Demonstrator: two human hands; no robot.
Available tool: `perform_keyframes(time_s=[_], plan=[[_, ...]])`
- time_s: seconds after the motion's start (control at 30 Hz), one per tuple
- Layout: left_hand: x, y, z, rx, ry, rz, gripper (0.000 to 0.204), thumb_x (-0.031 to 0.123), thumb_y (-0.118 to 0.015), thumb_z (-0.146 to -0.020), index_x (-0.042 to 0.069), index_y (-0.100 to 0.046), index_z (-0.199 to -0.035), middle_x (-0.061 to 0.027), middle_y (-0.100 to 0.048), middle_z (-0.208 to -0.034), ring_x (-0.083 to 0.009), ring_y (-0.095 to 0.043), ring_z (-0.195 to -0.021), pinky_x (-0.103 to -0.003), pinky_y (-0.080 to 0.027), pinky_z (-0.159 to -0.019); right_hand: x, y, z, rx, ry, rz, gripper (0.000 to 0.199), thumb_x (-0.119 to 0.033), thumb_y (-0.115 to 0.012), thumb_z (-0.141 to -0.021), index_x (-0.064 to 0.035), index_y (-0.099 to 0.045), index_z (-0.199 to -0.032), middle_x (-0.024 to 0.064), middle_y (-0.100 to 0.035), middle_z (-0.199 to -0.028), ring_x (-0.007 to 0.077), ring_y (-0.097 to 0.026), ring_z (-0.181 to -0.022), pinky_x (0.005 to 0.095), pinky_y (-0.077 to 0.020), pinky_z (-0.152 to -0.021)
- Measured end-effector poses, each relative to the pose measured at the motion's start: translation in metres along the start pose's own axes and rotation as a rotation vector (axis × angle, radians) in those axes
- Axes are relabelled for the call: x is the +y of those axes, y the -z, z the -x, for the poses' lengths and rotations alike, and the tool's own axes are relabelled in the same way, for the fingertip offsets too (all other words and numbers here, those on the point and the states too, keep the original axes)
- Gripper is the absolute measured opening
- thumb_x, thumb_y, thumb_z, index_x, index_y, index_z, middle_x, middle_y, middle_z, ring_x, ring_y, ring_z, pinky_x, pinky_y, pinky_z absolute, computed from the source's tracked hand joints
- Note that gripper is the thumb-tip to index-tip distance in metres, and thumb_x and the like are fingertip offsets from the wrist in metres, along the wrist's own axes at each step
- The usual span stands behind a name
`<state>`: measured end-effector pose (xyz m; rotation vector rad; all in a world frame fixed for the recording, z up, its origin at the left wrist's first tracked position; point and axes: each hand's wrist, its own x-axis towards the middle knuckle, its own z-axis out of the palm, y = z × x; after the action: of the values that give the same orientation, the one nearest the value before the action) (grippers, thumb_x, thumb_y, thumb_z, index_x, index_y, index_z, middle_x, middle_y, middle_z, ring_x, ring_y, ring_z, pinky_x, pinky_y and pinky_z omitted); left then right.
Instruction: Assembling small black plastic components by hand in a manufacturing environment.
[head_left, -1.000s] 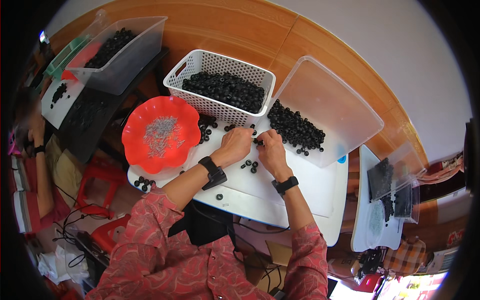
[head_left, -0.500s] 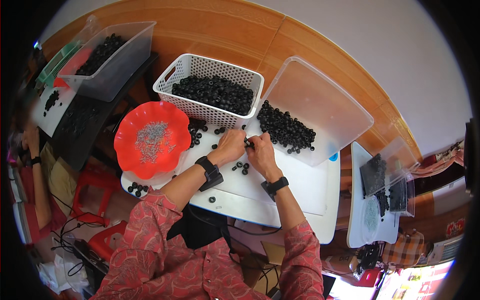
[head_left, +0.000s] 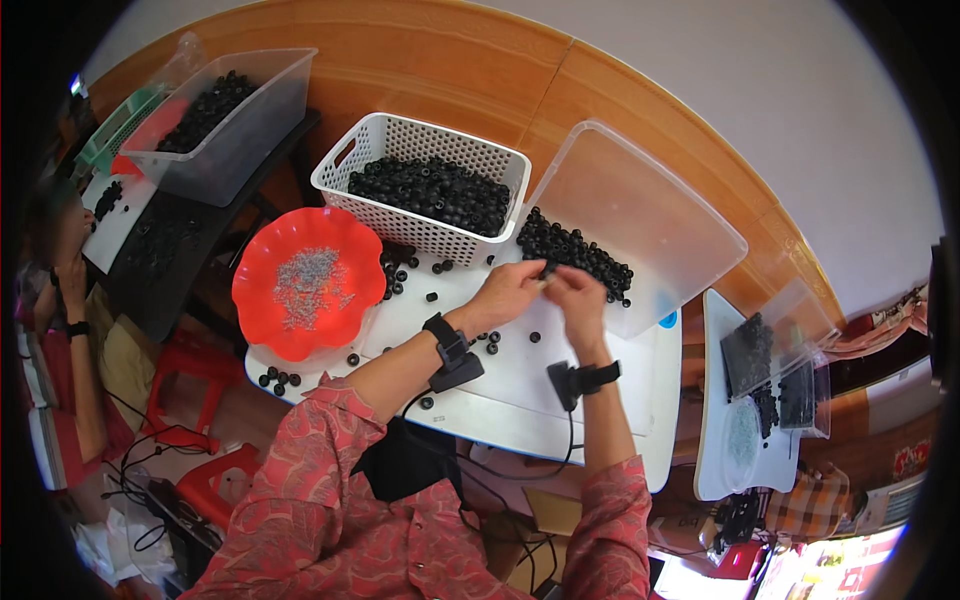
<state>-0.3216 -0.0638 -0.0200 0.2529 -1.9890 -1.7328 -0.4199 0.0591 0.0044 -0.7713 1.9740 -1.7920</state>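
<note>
My left hand (head_left: 508, 295) and my right hand (head_left: 580, 300) meet with their fingertips close together over the white table. Both are closed in a pinch. Whatever lies between the fingers is too small and blurred to make out. Just beyond them, a heap of small round black parts (head_left: 570, 250) with holes sits in a clear plastic tub (head_left: 655, 200) tipped on its side. Several loose black parts (head_left: 492, 348) lie on the tabletop beside my left wrist. A lone black part (head_left: 535, 337) rests below my fingers.
A white perforated basket (head_left: 415, 232) full of black parts stands behind. To its left is a red scalloped bowl (head_left: 265, 310) of small silvery pieces. Another person's hand (head_left: 70, 285) is at the far left. A cable (head_left: 520, 474) hangs along the table's front edge.
Both hands have moved to the right, toward the tipped tub. A single black part now lies on the table below them, where my right hand covered the surface before.
</note>
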Motion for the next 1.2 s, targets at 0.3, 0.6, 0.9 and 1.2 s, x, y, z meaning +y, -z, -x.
perform_keyframes(time_s=[0.3, 0.6, 0.9, 1.2], plan=[[0.008, 0.03, 0.026, 0.106, 0.196, -0.444, 0.029, 0.01, -0.058, -0.092, -0.006, -0.061, -0.116, -0.0139, -0.067, -0.072, -0.0179, -0.064, -0.056, -0.032, -0.052, -0.052, -0.029, 0.074, -0.002, 0.672, 0.538, 0.913, 0.037, -0.008, -0.071, -0.081, 0.0075, -0.055, -0.111, 0.0208, -0.055, -0.108, 0.0292, -0.056, -0.094, 0.0379, -0.047, -0.083], [0.028, 0.04, 0.029, 0.116, 0.215, -0.512, 0.035, 0.0, -0.052, -0.083, -0.007, -0.064, -0.115, -0.0302, -0.066, -0.097, -0.0435, -0.065, -0.093, -0.047, -0.05, -0.087, -0.021, 0.121, 0.013, 0.909, 0.266, 0.79, 0.039, -0.022, -0.068, -0.086, 0.0023, -0.057, -0.115, 0.0157, -0.056, -0.108, 0.0264, -0.059, -0.088, 0.0377, -0.0472, -0.083], [0.012, 0.041, 0.021, -0.009, 0.28, -0.47, 0.044, 0.007, -0.052, -0.093, 0.0, -0.051, -0.136, -0.02, -0.064, -0.065, -0.0235, -0.063, -0.048, -0.036, -0.054, -0.054, 0.001, 0.142, 0.02, 0.863, 0.152, 0.602, 0.018, -0.014, -0.066, -0.087, 0.0013, -0.065, -0.096, 0.0104, -0.066, -0.088, 0.0228, -0.063, -0.081, 0.0348, -0.0503, -0.077], [0.027, 0.033, 0.008, -0.029, 0.199, -0.87, 0.022, 0.001, -0.051, -0.087, -0.005, -0.058, -0.108, -0.031, -0.065, -0.094, -0.0446, -0.066, -0.09, -0.051, -0.053, -0.079, -0.012, 0.118, 0.039, 1.048, 0.337, 0.767, 0.019, -0.011, -0.067, -0.087, 0.0008, -0.065, -0.101, 0.0111, -0.063, -0.092, 0.0217, -0.061, -0.076, 0.034, -0.0502, -0.073]])
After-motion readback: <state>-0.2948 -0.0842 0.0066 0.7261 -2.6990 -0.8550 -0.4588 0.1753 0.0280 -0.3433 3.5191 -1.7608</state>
